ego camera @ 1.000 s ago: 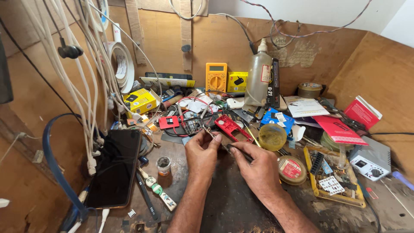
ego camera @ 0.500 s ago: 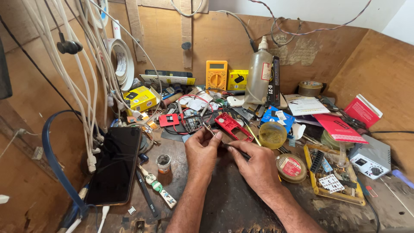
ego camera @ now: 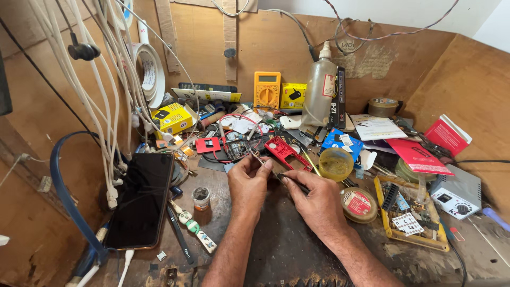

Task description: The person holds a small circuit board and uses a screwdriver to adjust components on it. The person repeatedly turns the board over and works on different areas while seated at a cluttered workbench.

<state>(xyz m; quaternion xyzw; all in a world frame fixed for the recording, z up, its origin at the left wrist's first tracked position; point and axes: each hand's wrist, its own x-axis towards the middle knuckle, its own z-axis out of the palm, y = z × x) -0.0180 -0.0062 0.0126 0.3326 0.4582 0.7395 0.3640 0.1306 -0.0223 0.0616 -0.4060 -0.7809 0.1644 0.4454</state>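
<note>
A: Both hands are low over the middle of the bench [ego camera: 297, 250], nearly meeting. The left hand [ego camera: 248, 183] is pinched shut on a tiny part [ego camera: 258, 159], thumb and forefinger, held up just in front of the red phone shell [ego camera: 287, 153].

B: And the right hand [ego camera: 317, 202]?

A: Closed round a thin dark tool [ego camera: 291, 180], pen-style, tip aimed at that pinch. Tweezers or a probe, I can't tell which.

B: How does the part handle, do you reckon?

A: Very light, I'd say, and too small to make out what it is. Looks stiff and fragile, the sort of thing that flicks away if squeezed hard. Best gripped by its edges, fingertips only, as it is here.

B: The tool?

A: Slim, rigid, light. Held low near the tip for control, which seems right.

B: Busy bench around them.

A: Packed. Black phone [ego camera: 141, 199] to the left, solder tin [ego camera: 358, 203] right beside the right hand, yellow meter [ego camera: 266, 90] and a bottle [ego camera: 319, 98] against the back wall.
</note>
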